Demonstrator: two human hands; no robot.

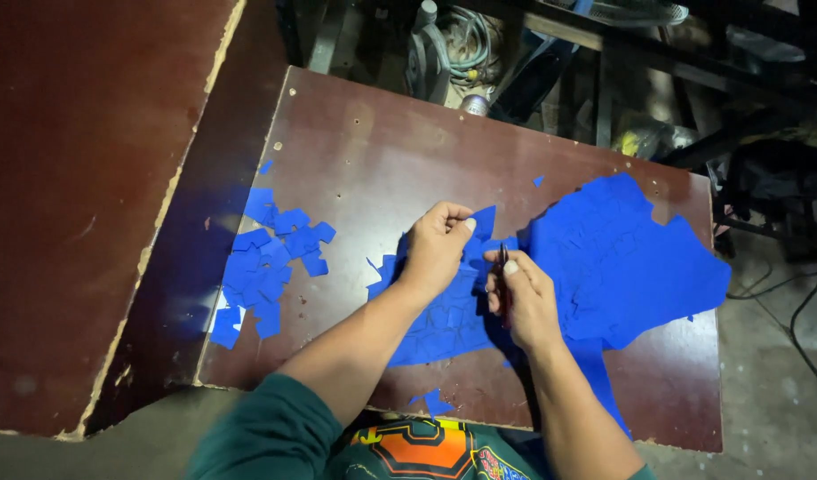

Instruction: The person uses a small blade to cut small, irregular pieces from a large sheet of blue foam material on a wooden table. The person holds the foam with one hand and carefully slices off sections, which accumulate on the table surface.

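My left hand [437, 247] pinches a small blue cut piece [485, 222] above a large blue sheet [621, 258] spread over the right half of the dark brown table [382, 160]. Right beside it, my right hand [522, 298] grips a thin dark tool [503, 271], probably small scissors or a blade, with its tip at the edge of that piece. More marked blue sheet [444, 324] lies under both hands. To the left sits a heap of cut blue pieces [266, 262].
A second brown board [79, 178] lies at the left, lower than the table. A few blue scraps [435, 402] sit near the front table edge. Behind the table are cables, a can [473, 104] and dark clutter. Concrete floor shows at right.
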